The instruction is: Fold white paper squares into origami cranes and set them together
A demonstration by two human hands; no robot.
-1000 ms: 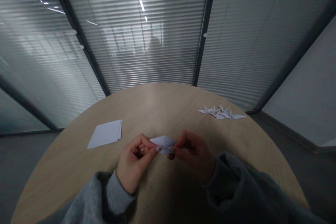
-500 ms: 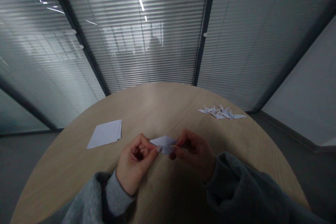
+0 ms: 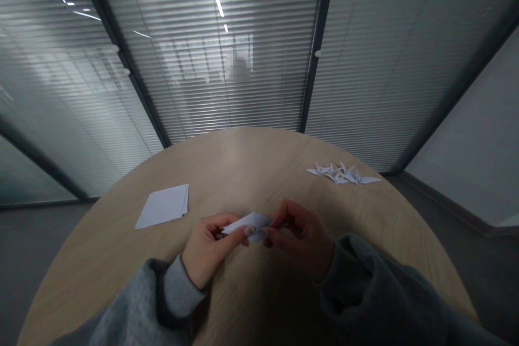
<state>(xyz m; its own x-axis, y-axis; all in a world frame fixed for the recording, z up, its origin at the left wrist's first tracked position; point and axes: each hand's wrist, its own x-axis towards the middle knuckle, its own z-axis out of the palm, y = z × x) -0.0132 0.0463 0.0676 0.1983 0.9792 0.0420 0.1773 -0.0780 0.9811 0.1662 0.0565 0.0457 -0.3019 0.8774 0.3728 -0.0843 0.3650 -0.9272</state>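
Note:
A small folded piece of white paper (image 3: 248, 223) is held just above the round wooden table (image 3: 243, 167), near its front. My left hand (image 3: 208, 251) pinches its left part between thumb and fingers. From the right, my right hand (image 3: 302, 238) pinches the other end with curled fingers. Both wrists wear grey sleeves.
A stack of flat white paper sheets (image 3: 164, 206) lies on the table to the left of my hands. Several finished folded paper figures (image 3: 343, 174) lie in a cluster at the far right edge. Glass walls with blinds stand behind the table.
My left hand has shifted its hold, its fingers now reaching further under the paper, and the paper's left end has tipped down slightly. The right hand has hardly moved.

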